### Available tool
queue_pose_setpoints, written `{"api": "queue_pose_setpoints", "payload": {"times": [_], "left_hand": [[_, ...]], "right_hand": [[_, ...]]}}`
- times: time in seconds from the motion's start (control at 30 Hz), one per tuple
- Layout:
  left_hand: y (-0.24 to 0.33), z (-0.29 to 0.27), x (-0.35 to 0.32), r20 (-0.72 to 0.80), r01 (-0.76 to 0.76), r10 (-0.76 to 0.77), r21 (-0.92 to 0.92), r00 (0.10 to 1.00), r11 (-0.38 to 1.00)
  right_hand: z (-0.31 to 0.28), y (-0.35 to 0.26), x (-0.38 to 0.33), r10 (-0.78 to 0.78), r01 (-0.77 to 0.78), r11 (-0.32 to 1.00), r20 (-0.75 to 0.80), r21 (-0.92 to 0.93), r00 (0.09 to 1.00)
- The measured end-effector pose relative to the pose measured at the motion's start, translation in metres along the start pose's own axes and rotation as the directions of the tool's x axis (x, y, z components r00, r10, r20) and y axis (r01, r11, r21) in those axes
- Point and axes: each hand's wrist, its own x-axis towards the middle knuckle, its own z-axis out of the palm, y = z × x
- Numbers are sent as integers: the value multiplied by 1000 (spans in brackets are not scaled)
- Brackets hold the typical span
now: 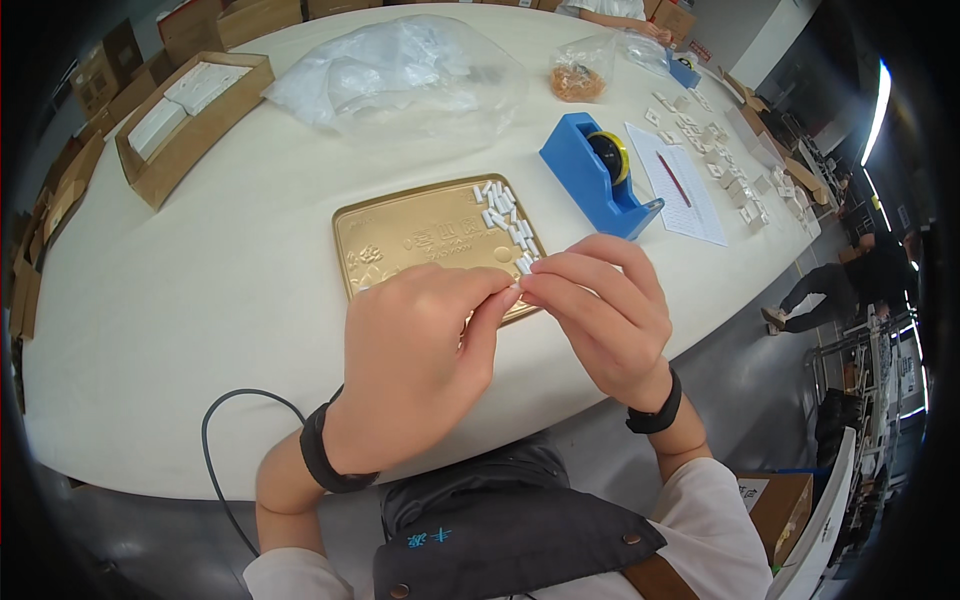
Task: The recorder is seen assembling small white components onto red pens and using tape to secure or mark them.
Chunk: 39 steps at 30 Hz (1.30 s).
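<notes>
Over the near right part of a gold metal tray (385,235), my two hands meet fingertip to fingertip. My left hand (415,345) is closed in a pinch between thumb and forefinger. Opposite it, my right hand (610,320) also pinches, its thumb and fingers pressed together. A tiny whitish bit shows where the fingertips touch, but the fingers cover most of it and its kind cannot be told. Several small white cylinders (500,205) lie loose along the tray's right side, just beyond my right fingers.
A blue tape dispenser (575,165) stands right of the tray, beside a paper sheet with a red pen (675,180). Many small white parts (715,150) spread farther right. Behind lie clear plastic bags (400,80); a cardboard box (190,125) sits far left. Another person (610,10) sits across.
</notes>
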Motion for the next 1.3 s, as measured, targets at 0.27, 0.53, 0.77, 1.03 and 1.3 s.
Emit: {"api": "queue_pose_setpoints", "payload": {"times": [0.27, 0.53, 0.77, 1.03, 1.3], "left_hand": [[0, -6, 4, 117, 156, -133, -219, 984, 963], [-1, -8, 9, 185, 143, -110, -176, 977, 974], [-6, -28, 11, 175, 170, -157, -60, 972, 984], [-10, -81, 20, -129, 357, -347, 64, 929, 932], [-17, -105, 20, -187, 376, -355, 92, 916, 922]], "right_hand": [[-2, 6, 8, 100, -136, 961, 156, 241, 983], [6, 13, 3, 135, -213, 889, 212, 404, 968], [12, 21, 3, 234, -301, 825, 196, 479, 952], [46, 39, -5, 305, -415, 902, 505, 120, 808], [83, 100, 52, 252, -273, 958, 715, -89, 652]]}}
